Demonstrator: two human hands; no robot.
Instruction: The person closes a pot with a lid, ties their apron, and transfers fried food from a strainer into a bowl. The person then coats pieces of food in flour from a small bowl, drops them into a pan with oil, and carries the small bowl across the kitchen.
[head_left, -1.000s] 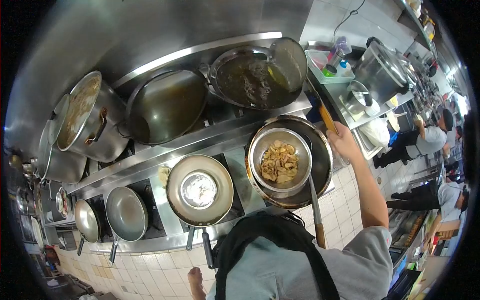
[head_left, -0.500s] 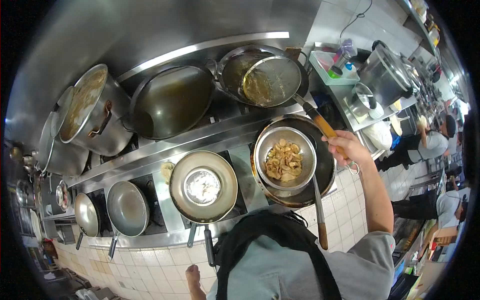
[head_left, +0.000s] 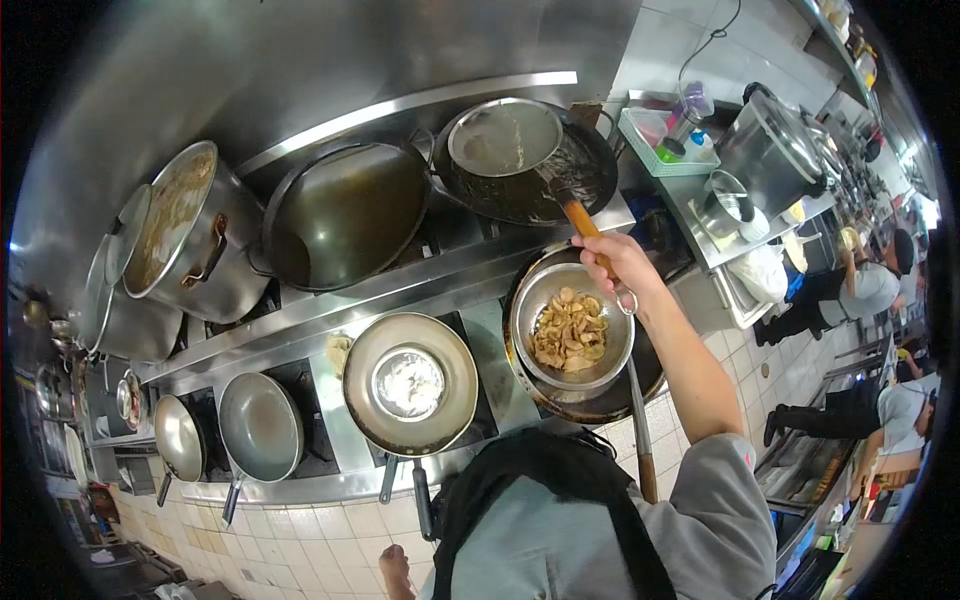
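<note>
My right hand (head_left: 618, 264) is wrapped round the wooden handle (head_left: 586, 228) of a fine-mesh skimmer. Its round mesh head (head_left: 506, 136) is over the dark oily wok (head_left: 590, 180) at the back of the stove. Just below that hand, a metal strainer bowl (head_left: 528, 290) holds browned sliced pieces (head_left: 571, 331), perhaps mushrooms. This bowl rests over a dark pan (head_left: 643, 372), and a long-handled utensil (head_left: 642, 430) extends toward me. At the bottom, my left hand (head_left: 394, 566) hangs beside my body with curled fingers, apparently holding nothing.
A second wok (head_left: 350, 215) and a tall stockpot (head_left: 215, 270) occupy the back left. A pan (head_left: 458, 375) with a small metal bowl (head_left: 408, 383) stands in front, near two frying pans (head_left: 260, 425). Two people (head_left: 870, 290) work at the far right.
My right hand has moved the skimmer left and toward the back, so its mesh head is over the wok's far left part. My left hand stays low with only a slight shift.
</note>
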